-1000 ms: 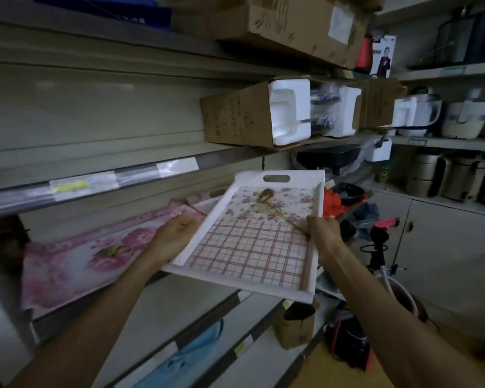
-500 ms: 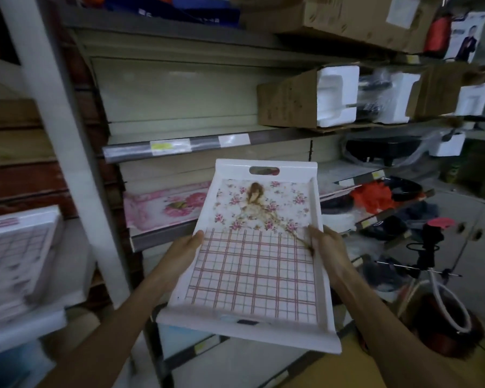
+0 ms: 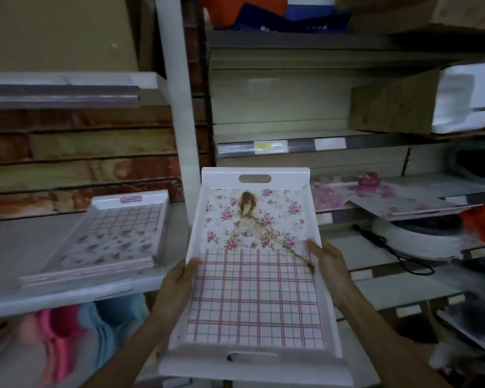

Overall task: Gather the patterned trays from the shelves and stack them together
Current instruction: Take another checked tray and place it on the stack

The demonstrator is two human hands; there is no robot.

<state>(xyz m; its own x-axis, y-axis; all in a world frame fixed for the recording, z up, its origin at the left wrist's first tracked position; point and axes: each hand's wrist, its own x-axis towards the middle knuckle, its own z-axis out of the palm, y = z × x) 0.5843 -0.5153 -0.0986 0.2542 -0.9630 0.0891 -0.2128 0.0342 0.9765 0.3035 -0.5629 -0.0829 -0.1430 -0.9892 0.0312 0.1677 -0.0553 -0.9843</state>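
Seemingly midway: left hand (image 3: 177, 284) and right hand (image 3: 329, 264) grip one patterned tray (image 3: 254, 275) by its sides, stacked trays (image 3: 115, 236) wait at left, pink trays (image 3: 381, 196) remain shelved at right.

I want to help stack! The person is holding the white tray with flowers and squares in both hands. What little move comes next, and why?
Probably carry the held tray left and lower it onto the tray stack on the left shelf. The left hand and right hand grip its side rims, and that stack has a matching checked pattern.
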